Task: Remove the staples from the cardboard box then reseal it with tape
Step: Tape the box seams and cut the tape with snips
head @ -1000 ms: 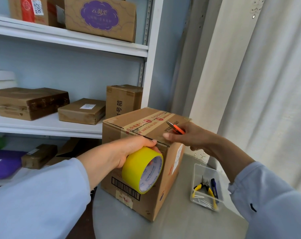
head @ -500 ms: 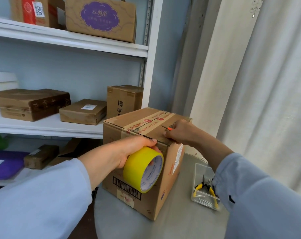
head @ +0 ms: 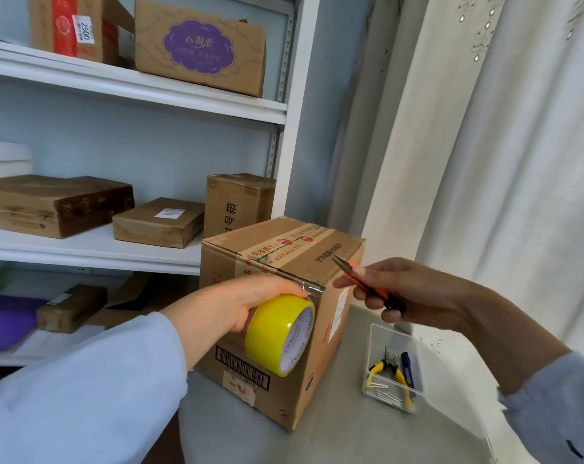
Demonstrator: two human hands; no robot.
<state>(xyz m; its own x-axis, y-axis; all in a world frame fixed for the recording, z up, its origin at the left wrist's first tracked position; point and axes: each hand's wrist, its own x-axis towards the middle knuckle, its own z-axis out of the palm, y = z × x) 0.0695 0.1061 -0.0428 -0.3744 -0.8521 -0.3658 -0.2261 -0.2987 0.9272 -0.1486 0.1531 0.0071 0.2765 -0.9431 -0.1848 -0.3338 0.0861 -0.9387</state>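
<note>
Pale blue sleeves fill the lower corners, both cut off by the frame edge. Left hand [head: 237, 306]: fingers curled over a yellow tape roll [head: 279, 333], glossy, white printed core, pressed against the near face of the box [head: 280, 316] and covering part of it above a barcode. Right hand [head: 408, 293]: fingers pinching a small orange-handled cutter [head: 359, 279], dark pointed tip aimed at the box's top right edge, not touching; handle end hidden in the palm.

Box: brown corrugated card, upright on the grey tabletop [head: 344, 430], top seam covered by printed red-and-tan tape, clear tape crinkled at the near corner. No staples can be made out.

Right of the box, a clear plastic tray [head: 374, 349] holds yellow-handled pliers [head: 386, 370], a blue tool partly hidden, and thin metal pieces too small to identify.

Behind: white shelves [head: 83, 249] with taped cardboard parcels; white curtain [head: 501, 162] at right.
</note>
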